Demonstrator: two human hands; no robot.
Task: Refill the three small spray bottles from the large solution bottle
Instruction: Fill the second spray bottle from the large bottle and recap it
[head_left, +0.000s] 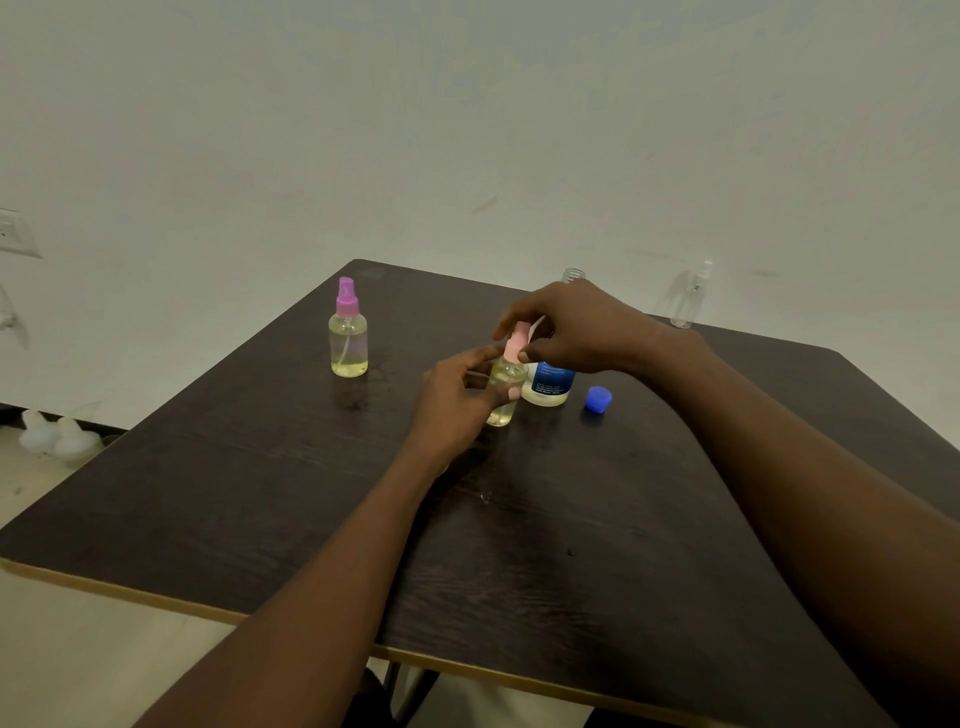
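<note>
Head view: mid-desk, the left hand (457, 400) grips the body of the pink-topped spray bottle (503, 387) while the right hand (571, 327) pinches its spray top (514, 345). Just behind it stands the large solution bottle (550, 387), with the blue cap (598, 400) lying beside it. It is probably open, so a knock while twisting could spill it across the desk (260, 493).

Your left hand (457, 400) and right hand (576, 327) are bare. Left forearm (311, 597) and right forearm (779, 467) are bare too, right out to the frame edges. Thumbnails that show look trimmed short. Below the near edge of the desk (260, 493), a dark patch sits by your left forearm; can't tell if it's clothing.
</note>
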